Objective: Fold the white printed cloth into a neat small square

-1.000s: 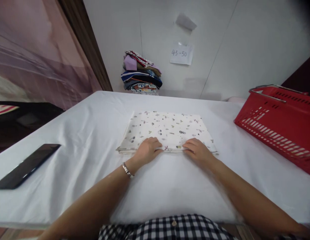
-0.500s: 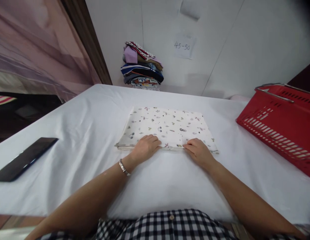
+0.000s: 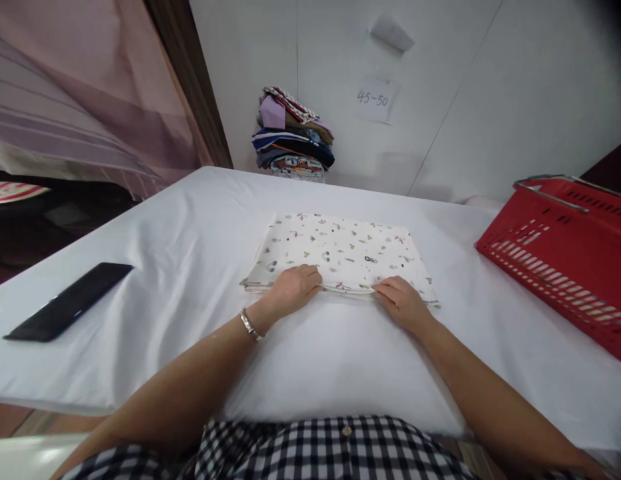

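A folded white cloth (image 3: 335, 250) with small printed shapes lies flat on the white-covered table (image 3: 340, 360), its layers stacked at the near edge. My left hand (image 3: 296, 288), with a silver bracelet on its wrist, pinches that near edge left of the middle. Right of the middle, my right hand (image 3: 399, 299) grips the same edge between thumb and fingers. Between the two hands the top layer's edge is slightly raised. The undersides of the fingers and what lies beneath the top layers are hidden.
A red plastic basket (image 3: 565, 247) with metal handles stands at the right. On the left lies a flat black object (image 3: 70, 300). Stacked folded fabrics (image 3: 295, 137) rise behind the table, against a wall with a paper sign (image 3: 376, 100). A pink curtain (image 3: 105, 87) hangs at the upper left.
The view has shifted slightly, so the left-hand things appear further right. Both hands stay on the cloth's near edge, where the top layer is a little more lifted between them.
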The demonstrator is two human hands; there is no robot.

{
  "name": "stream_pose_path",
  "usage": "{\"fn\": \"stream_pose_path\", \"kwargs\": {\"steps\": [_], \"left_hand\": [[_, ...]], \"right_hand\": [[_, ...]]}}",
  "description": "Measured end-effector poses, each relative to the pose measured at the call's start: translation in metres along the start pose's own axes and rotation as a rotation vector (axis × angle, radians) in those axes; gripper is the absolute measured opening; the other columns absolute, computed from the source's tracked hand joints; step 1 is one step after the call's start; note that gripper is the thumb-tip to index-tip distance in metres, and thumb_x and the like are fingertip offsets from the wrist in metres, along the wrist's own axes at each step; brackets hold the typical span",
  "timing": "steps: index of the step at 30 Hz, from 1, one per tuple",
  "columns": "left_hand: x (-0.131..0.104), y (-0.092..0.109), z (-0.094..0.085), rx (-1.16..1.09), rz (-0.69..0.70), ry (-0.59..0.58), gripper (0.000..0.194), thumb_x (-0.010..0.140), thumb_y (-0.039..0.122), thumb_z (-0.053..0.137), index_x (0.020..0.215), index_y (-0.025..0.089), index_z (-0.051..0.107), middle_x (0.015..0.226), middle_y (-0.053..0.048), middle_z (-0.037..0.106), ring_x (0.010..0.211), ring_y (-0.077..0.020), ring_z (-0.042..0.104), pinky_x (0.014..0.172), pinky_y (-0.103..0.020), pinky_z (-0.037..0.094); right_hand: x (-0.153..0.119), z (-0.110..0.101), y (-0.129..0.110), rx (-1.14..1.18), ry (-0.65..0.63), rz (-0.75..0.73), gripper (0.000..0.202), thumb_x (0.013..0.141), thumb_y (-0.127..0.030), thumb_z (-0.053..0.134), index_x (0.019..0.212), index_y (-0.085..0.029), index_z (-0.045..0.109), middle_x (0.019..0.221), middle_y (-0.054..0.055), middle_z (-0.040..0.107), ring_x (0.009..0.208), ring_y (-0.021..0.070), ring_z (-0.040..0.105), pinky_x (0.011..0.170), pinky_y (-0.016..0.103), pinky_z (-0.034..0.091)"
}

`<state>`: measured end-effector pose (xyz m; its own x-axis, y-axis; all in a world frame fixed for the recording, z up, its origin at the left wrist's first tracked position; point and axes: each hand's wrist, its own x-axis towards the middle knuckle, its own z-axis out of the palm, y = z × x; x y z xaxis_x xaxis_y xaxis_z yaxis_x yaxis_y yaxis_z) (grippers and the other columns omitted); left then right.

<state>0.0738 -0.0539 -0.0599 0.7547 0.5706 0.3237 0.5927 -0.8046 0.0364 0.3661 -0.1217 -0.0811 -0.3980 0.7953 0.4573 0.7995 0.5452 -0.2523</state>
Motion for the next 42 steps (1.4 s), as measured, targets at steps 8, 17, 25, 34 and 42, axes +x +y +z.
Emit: {"fn": "stream_pose_path", "kwargs": {"steps": [8, 17, 25, 34, 42], "left_hand": [[-0.002, 0.000, 0.008, 0.092, 0.006, 0.088, 0.019, 0.089, 0.011, 0.035, 0.085, 0.018, 0.053, 0.083, -0.004, 0.060, 0.071, -0.0146, 0.053, 0.058, -0.026, 0.041], [-0.005, 0.004, 0.019, -0.008, 0.055, 0.073, 0.027, 0.086, 0.007, 0.041, 0.099, 0.019, 0.061, 0.126, -0.009, 0.055, 0.110, -0.0219, 0.053, 0.085, -0.038, 0.048], [-0.003, 0.011, 0.013, -0.005, 0.035, 0.044, 0.019, 0.090, 0.027, 0.047, 0.090, 0.020, 0.065, 0.125, -0.007, 0.057, 0.109, -0.0239, 0.054, 0.086, -0.041, 0.047], [0.001, 0.009, 0.019, -0.010, 0.014, 0.075, 0.027, 0.092, 0.024, 0.041, 0.090, 0.019, 0.067, 0.122, -0.008, 0.059, 0.109, -0.0235, 0.055, 0.086, -0.041, 0.047], [0.002, 0.009, 0.020, 0.021, 0.016, 0.071, 0.029, 0.093, 0.022, 0.039, 0.083, 0.019, 0.066, 0.121, -0.006, 0.059, 0.110, -0.0229, 0.054, 0.086, -0.038, 0.046]], "right_hand": [[-0.004, 0.005, 0.002, -0.095, 0.006, -0.032, 0.025, 0.093, -0.020, 0.036, 0.100, -0.019, 0.061, 0.093, 0.009, 0.064, 0.085, 0.0211, 0.056, 0.073, 0.037, 0.046], [0.001, 0.001, -0.003, -0.109, -0.113, 0.050, 0.027, 0.088, -0.017, 0.038, 0.082, -0.022, 0.065, 0.085, 0.007, 0.062, 0.081, 0.0209, 0.054, 0.069, 0.033, 0.043], [0.001, 0.000, -0.007, -0.147, -0.083, 0.002, 0.027, 0.090, -0.018, 0.039, 0.089, -0.022, 0.066, 0.089, 0.007, 0.062, 0.083, 0.0203, 0.052, 0.070, 0.033, 0.038], [0.003, 0.002, -0.011, -0.243, -0.065, -0.004, 0.027, 0.092, -0.018, 0.039, 0.088, -0.020, 0.066, 0.088, 0.008, 0.059, 0.083, 0.0207, 0.049, 0.070, 0.032, 0.035], [0.005, 0.003, -0.012, -0.283, -0.080, 0.004, 0.025, 0.092, -0.021, 0.041, 0.088, -0.020, 0.065, 0.089, 0.008, 0.059, 0.083, 0.0206, 0.049, 0.071, 0.032, 0.035]]}}
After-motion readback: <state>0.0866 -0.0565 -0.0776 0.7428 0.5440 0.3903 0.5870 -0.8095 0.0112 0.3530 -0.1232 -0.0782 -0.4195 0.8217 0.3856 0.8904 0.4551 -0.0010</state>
